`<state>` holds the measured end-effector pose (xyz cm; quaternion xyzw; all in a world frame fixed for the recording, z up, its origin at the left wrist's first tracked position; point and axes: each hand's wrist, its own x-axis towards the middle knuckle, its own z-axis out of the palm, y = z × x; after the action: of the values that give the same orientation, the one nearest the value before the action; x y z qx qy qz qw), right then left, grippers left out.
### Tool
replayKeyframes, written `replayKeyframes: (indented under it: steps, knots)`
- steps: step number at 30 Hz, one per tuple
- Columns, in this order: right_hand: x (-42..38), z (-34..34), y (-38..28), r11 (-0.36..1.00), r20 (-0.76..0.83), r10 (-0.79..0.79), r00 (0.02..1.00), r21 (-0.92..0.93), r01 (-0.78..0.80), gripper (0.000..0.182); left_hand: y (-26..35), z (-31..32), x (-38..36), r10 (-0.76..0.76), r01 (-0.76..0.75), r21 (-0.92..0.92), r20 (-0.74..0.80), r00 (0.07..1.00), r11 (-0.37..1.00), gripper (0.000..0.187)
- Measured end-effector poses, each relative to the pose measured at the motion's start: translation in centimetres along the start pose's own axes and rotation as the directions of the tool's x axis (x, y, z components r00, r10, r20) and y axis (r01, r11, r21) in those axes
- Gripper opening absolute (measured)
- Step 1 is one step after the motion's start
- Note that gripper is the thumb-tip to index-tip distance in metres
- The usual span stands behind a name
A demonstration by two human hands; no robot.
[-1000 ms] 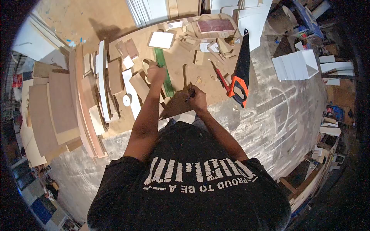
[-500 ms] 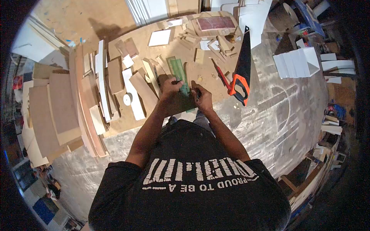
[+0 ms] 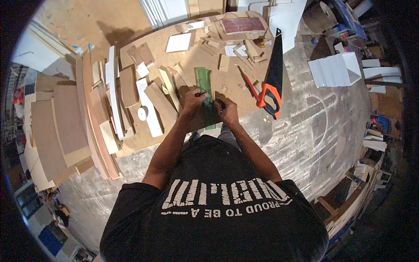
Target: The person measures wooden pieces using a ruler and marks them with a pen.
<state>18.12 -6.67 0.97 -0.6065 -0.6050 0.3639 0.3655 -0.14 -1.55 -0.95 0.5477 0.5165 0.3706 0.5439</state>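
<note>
A green translucent ruler (image 3: 203, 81) lies over a brown board (image 3: 201, 118) at the near edge of the worktable. My left hand (image 3: 194, 102) is closed at the ruler's left side, its fingertips on the ruler, with something small and dark at them. Just right of the ruler, my right hand (image 3: 226, 109) is closed around a dark, thin tool that looks like a pen or marker; its tip is hidden. Wood strips (image 3: 170, 85) lie left of my left hand.
A handsaw with an orange handle (image 3: 271, 98) and a red tool (image 3: 248, 84) lie to the right. Wood offcuts (image 3: 223, 62) and a dark red block (image 3: 242, 25) are toward the back. A white strip (image 3: 150, 109) and long boards (image 3: 89, 118) are at left.
The green ruler has turned to lie straighter, its far end shifting right. My right hand has moved slightly left, closer to the ruler.
</note>
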Motion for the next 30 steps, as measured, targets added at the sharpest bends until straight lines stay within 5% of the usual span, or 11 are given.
replayKeyframes:
  steps: [4, 6, 8, 17, 20, 23, 26, 28, 30]
  knots:
    - [0.2, 0.3, 0.1, 1.000, -0.020, -0.029, 0.999, 0.008, 0.029, 0.030, -2.0, 0.0, 0.0, 0.411, -0.405, 0.187, 0.007, 0.911, 0.895, 0.016]
    - [0.3, 0.4, 0.0, 0.999, -0.024, -0.027, 0.999, 0.028, 0.028, 0.026, -1.4, 0.3, 0.1, 0.228, -0.227, 0.058, -0.028, 0.973, 0.972, 0.016]
    - [0.4, 0.2, -0.5, 0.999, 0.003, 0.029, 1.000, 0.030, -0.029, 0.022, -0.2, 0.3, 0.3, -0.272, 0.276, -0.191, 0.048, 0.961, 0.942, 0.017]
    - [0.5, 0.2, -0.6, 1.000, -0.004, -0.008, 1.000, -0.019, 0.008, 0.021, -0.7, -0.1, 0.5, -0.250, 0.258, -0.174, 0.069, 0.966, 0.950, 0.015]
    - [0.6, -0.4, -1.4, 0.998, 0.027, 0.042, 0.999, -0.048, -0.041, 0.020, -0.5, 0.3, 0.4, -0.295, 0.285, -0.337, 0.022, 0.955, 0.897, 0.015]
    - [0.4, -0.8, -0.4, 0.989, 0.007, 0.015, 1.000, -0.145, -0.014, 0.021, 0.7, 0.8, 0.0, -0.176, 0.219, 0.128, -0.283, 0.943, 0.967, 0.016]
    - [0.1, -0.7, 0.8, 0.986, -0.006, 0.031, 1.000, -0.163, -0.031, 0.024, 6.1, 0.8, -1.1, -0.111, 0.264, 0.432, -0.348, 0.931, 0.863, 0.025]
    - [0.1, -0.5, 1.4, 0.992, -0.017, 0.015, 1.000, -0.127, -0.017, 0.025, 1.2, 0.6, -0.9, 0.177, 0.074, 0.740, -0.254, 0.951, 0.668, 0.034]
    - [0.0, 0.1, 2.2, 0.996, -0.046, -0.054, 0.997, -0.080, 0.050, 0.026, 0.6, 0.3, -0.5, 0.203, 0.087, 0.809, -0.247, 0.947, 0.581, 0.040]
